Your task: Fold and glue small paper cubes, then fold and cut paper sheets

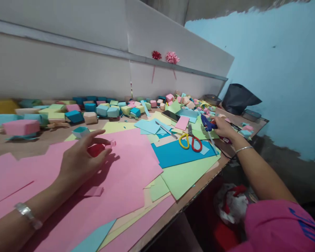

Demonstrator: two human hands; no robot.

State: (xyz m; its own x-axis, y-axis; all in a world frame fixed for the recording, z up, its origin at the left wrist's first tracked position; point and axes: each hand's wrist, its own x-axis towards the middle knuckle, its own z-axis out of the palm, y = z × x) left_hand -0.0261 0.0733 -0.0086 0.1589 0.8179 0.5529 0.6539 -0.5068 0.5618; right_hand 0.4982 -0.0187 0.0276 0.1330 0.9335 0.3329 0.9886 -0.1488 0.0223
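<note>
My left hand (pixel 80 159) hovers over large pink paper sheets (pixel 126 168), with the fingers curled round a small red paper piece (pixel 96 149); a tiny pink bit (pixel 112 143) shows at the fingertips. My right hand (pixel 222 126) reaches far right across the table and grips a blue glue gun (pixel 208 125). Between the hands lie scissors with a yellow and a red handle (pixel 190 141) on a blue sheet (pixel 178 154), and a grey craft knife (pixel 166 129).
Several folded paper boxes (pixel 76 112) in pink, blue, green and yellow line the back of the table. A phone (pixel 170 115) lies among loose sheets. A black bag (pixel 238 98) sits at the far right. Two paper flowers (pixel 166 56) hang on the wall. The table edge (pixel 189 197) runs diagonally.
</note>
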